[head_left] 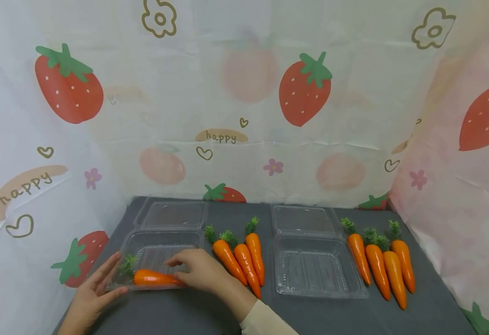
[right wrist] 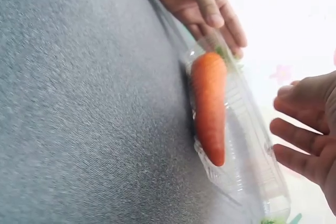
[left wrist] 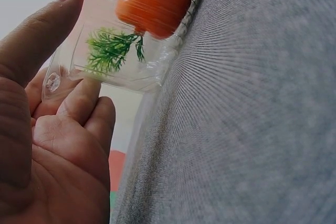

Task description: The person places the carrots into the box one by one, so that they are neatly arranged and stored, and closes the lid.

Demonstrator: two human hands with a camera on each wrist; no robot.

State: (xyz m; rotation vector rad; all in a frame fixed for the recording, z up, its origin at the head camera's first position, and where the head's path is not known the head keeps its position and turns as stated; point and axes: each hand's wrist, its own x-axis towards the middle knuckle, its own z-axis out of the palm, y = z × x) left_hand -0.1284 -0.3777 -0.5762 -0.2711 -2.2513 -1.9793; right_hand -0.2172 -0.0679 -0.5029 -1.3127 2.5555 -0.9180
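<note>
In the head view a clear plastic box [head_left: 165, 239] lies at the left with its lid folded back. An orange toy carrot [head_left: 154, 278] with a green leafy top lies along the box's near side, its leaves to the left. My left hand [head_left: 94, 295] is at the box's left front corner, fingers along the left side and thumb by the front rim; in the left wrist view fingertips [left wrist: 84, 95] meet the rim. Over the box's right part hovers my right hand [head_left: 202, 270], fingers loosely bent. The right wrist view shows this hand [right wrist: 310, 135] apart from the carrot, holding nothing.
Several carrots [head_left: 244, 260] lie between the left box and a second open clear box [head_left: 317, 292]. Right of that box are several more carrots [head_left: 380, 270]. Patterned cloth [head_left: 244, 93] surrounds the dark grey table [head_left: 177, 314] at the back and sides.
</note>
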